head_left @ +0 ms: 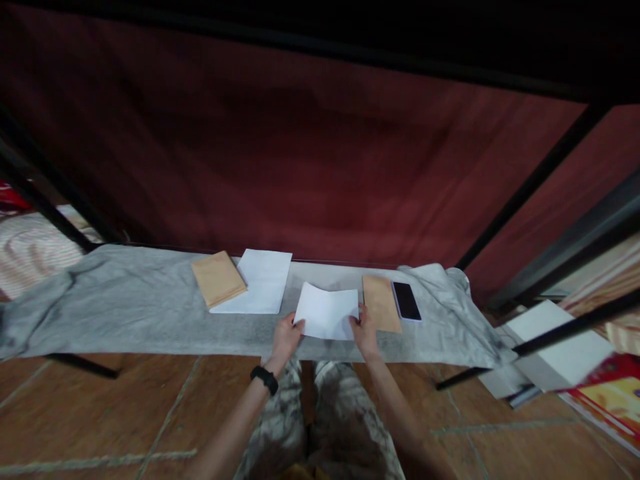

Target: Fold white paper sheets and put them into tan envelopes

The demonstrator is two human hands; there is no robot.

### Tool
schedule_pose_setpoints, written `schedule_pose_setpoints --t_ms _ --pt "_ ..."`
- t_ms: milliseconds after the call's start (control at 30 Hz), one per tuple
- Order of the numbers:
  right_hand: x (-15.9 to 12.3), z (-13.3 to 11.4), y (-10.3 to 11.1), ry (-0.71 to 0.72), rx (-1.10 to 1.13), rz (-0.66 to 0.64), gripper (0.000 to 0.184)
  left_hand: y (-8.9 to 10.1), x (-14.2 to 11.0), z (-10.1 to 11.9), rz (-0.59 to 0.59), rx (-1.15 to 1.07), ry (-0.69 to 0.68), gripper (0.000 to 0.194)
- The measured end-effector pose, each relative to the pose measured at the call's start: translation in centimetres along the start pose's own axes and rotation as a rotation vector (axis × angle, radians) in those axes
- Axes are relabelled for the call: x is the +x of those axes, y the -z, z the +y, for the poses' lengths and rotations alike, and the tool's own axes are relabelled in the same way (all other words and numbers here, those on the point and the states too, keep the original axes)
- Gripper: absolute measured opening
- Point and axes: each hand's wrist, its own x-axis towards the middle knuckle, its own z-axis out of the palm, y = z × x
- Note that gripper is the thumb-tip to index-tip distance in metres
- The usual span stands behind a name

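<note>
Between my two hands is a white sheet of paper [327, 312], creased and slightly bowed, held by its left and right edges. My left hand [287, 335], with a dark band on the wrist, pinches the lower left edge. On the opposite side my right hand [366, 331] grips the lower right edge, its thumb on top. Just right of it lies a brown envelope [383, 305], partly behind my right hand. Farther left a stack of brown envelopes [219, 278] overlaps some flat white paper [267, 280].
A black phone [407, 301] rests beside the right envelope. Everything lies on a narrow bench covered with a grey cloth [135, 300]. Behind it hangs dark red fabric [320, 167] between black metal bars. White boxes [560, 343] stand on the tiled floor at right.
</note>
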Motion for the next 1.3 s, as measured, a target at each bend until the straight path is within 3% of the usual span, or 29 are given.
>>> schedule_pose_setpoints --t_ms 133,367,567,667,767,900,1067,1300 --pt "0.6 0.2 -0.5 0.024 -0.179 0.026 0.058 0.2 -0.1 -0.8 0.006 0.199 -0.01 0.018" --pt "1.3 1.0 -1.7 0.174 -0.701 0.028 0.056 -0.2 -0.4 -1.0 -0.015 0.564 -0.022 0.06" --pt "0.3 1.5 -4.5 0.351 -0.771 -0.019 0.051 -0.6 -0.4 -0.9 -0.024 0.826 -0.147 0.053" --pt "0.2 2.1 -6.2 0.353 -0.823 -0.063 0.051 -0.8 -0.7 -1.7 0.056 0.908 -0.293 0.051" --pt "0.3 2.9 -7.0 0.293 -0.854 -0.099 0.054 -1.6 -1.0 -2.6 0.162 0.911 -0.483 0.051" --pt "0.4 3.2 -6.9 0.264 -0.868 -0.142 0.054 -3.8 -0.2 -2.9 0.028 0.8 -0.677 0.052" --pt "1.3 2.1 -6.6 0.226 -0.858 -0.159 0.051 -5.7 2.1 -3.1 -0.116 0.8 -0.672 0.053" --pt "3.4 1.2 -7.7 0.302 -0.814 -0.202 0.049 -5.1 2.9 -4.5 -0.144 0.835 -0.68 0.05"
